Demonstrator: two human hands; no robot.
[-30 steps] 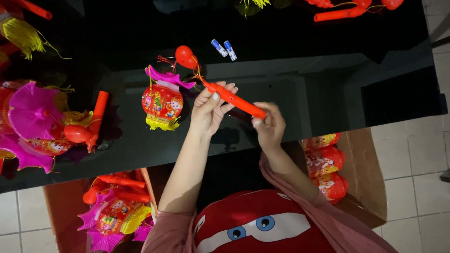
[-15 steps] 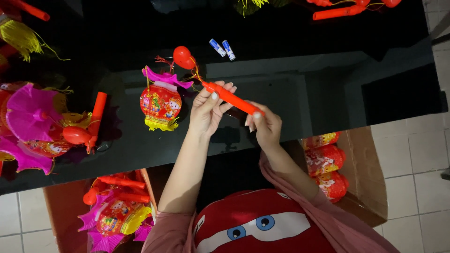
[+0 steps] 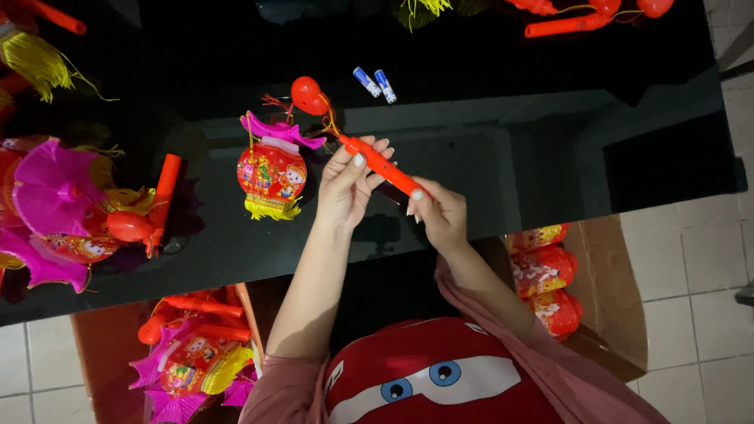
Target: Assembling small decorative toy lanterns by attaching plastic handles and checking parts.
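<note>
Both of my hands hold a red plastic lantern stick [image 3: 383,166] above the black glossy table [image 3: 550,157]. My left hand [image 3: 345,188] grips its upper part, and my right hand [image 3: 438,216] pinches its lower end. A thin cord runs from the stick's tip to a red heart-shaped piece [image 3: 308,95]. Beside it on the table lies a small red paper lantern [image 3: 271,174] with a pink top and a yellow fringe. Two small blue and white batteries [image 3: 375,83] lie just beyond the stick.
More pink and red lanterns with yellow tassels are heaped at the table's left [image 3: 55,204]. Another red stick with heart pieces [image 3: 581,20] lies at the far edge. Cardboard boxes of lanterns stand on the tiled floor, one at the lower left [image 3: 188,361], one at the right [image 3: 550,286].
My right hand has slid slightly left along the stick's lower end and its fingers have closed round it. The stick has tilted a little.
</note>
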